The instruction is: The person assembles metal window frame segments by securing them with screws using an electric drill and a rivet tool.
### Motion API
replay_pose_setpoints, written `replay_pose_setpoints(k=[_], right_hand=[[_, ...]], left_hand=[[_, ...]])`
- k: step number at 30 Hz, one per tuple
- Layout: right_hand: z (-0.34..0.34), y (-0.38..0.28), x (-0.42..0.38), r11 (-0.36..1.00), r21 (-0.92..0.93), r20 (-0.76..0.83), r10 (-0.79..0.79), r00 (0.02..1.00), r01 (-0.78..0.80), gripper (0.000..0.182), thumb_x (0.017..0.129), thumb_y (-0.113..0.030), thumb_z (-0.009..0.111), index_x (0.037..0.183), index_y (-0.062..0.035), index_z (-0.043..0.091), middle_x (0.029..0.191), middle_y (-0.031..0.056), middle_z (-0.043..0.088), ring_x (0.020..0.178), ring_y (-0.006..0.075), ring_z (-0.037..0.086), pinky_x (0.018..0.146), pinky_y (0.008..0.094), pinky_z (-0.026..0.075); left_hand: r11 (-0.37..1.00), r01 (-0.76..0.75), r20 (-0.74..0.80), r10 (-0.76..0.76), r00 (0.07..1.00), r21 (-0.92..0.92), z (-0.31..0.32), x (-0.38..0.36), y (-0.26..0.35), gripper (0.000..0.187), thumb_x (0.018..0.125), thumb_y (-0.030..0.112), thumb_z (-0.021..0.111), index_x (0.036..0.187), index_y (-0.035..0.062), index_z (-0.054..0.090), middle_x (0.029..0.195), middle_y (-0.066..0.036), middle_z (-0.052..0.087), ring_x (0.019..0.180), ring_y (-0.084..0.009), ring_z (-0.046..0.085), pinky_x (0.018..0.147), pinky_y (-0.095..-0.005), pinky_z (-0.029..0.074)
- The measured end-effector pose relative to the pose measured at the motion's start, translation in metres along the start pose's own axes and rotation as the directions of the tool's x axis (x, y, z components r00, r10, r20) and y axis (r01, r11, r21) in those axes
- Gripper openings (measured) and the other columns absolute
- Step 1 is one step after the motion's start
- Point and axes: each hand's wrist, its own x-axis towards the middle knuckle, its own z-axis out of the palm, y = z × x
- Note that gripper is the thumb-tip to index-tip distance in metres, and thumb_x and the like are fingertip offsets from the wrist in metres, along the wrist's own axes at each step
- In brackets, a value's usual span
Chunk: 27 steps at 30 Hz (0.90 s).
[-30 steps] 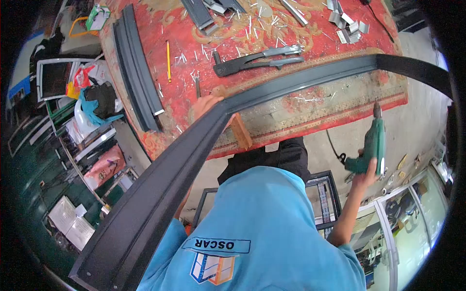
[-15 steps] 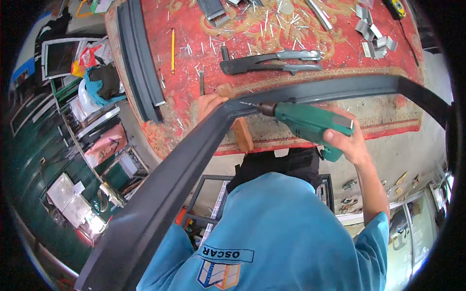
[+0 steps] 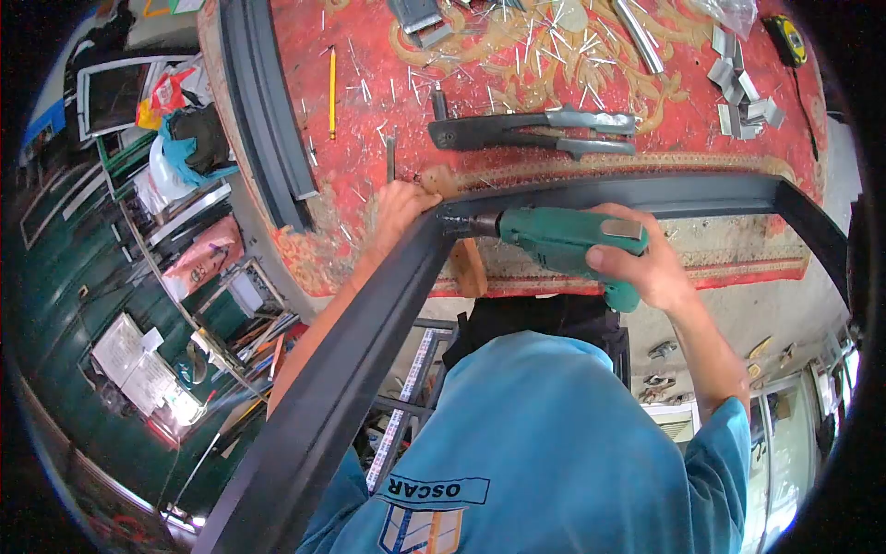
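Note:
My right hand (image 3: 651,263) is closed around the grip of a green power drill (image 3: 563,238). The drill points left, its chuck close against the inner corner of a dark grey metal frame (image 3: 360,332); little of the bit shows. Behind that corner my left hand (image 3: 401,212) grips the frame, its fingers partly hidden by the profile. A wooden block (image 3: 469,268) lies under the frame beside the corner. Beyond the frame, a black hand riveter (image 3: 526,131) rests on the red carpet covering the table.
Grey profiles (image 3: 268,120) lie along the table's left side, near a yellow pencil (image 3: 332,92). Rivets are scattered across the red carpet (image 3: 369,46). Bent metal pieces (image 3: 738,88) and a tape measure (image 3: 784,42) sit at the right. A cluttered rack (image 3: 148,240) stands left.
The drill has moved left and slightly down toward the frame corner, and its bit is now mostly out of sight. More of my left hand and forearm shows. The view has shifted slightly.

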Motion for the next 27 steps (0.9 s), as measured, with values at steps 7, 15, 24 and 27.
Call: replay_pose_setpoints(k=[7, 15, 24, 27], right_hand=[[0.0, -0.015, 0.007, 0.994, 0.016, 0.134, 0.107, 0.985, -0.11, 0.055, 0.079, -0.022, 0.077, 0.127, -0.0008, 0.058, 0.11, 0.0104, 0.065, 0.101, 0.0174, 0.061, 0.089, 0.0324, 0.05], [-0.001, -0.002, 0.015, 1.0, 0.014, 0.101, 0.001, 0.995, -0.002, 0.042, 0.081, -0.025, 0.079, 0.113, -0.0021, 0.065, 0.093, 0.0045, 0.068, 0.082, 0.0111, 0.061, 0.07, 0.0282, 0.05], [-0.003, -0.031, 0.028, 0.99, 0.04, 0.08, 0.134, 0.988, -0.138, 0.05, 0.081, -0.032, 0.079, 0.112, 0.0022, 0.059, 0.079, 0.0073, 0.065, 0.062, 0.0143, 0.065, 0.055, 0.0287, 0.051], [-0.006, -0.025, 0.032, 0.99, 0.027, 0.147, 0.131, 0.98, -0.136, 0.057, 0.079, -0.033, 0.08, 0.116, 0.0047, 0.058, 0.081, 0.0084, 0.065, 0.064, 0.0148, 0.065, 0.056, 0.0286, 0.051]], left_hand=[[1.0, 0.016, 0.061, -0.015, 0.998, -0.009, -0.003, 0.002, 0.006, 0.034, 0.075, 0.017, 0.071, 0.107, 0.0076, 0.063, 0.087, -0.006, 0.06, 0.083, -0.0254, 0.055, 0.082, -0.0388, 0.036], [0.994, -0.01, -0.078, 0.001, 0.997, -0.113, -0.005, 0.011, 0.015, 0.034, 0.075, 0.017, 0.071, 0.106, 0.0066, 0.061, 0.085, -0.007, 0.06, 0.081, -0.0258, 0.055, 0.084, -0.0409, 0.036], [0.989, 0.012, -0.082, -0.025, 0.996, -0.146, -0.008, 0.01, 0.022, 0.038, 0.076, 0.015, 0.07, 0.112, 0.0067, 0.061, 0.081, -0.007, 0.058, 0.078, -0.0271, 0.055, 0.084, -0.0398, 0.036], [0.992, 0.071, -0.042, -0.076, 0.996, -0.107, -0.006, 0.005, 0.02, 0.039, 0.076, 0.015, 0.07, 0.113, 0.0067, 0.061, 0.08, -0.008, 0.059, 0.077, -0.0273, 0.056, 0.084, -0.0393, 0.037]])
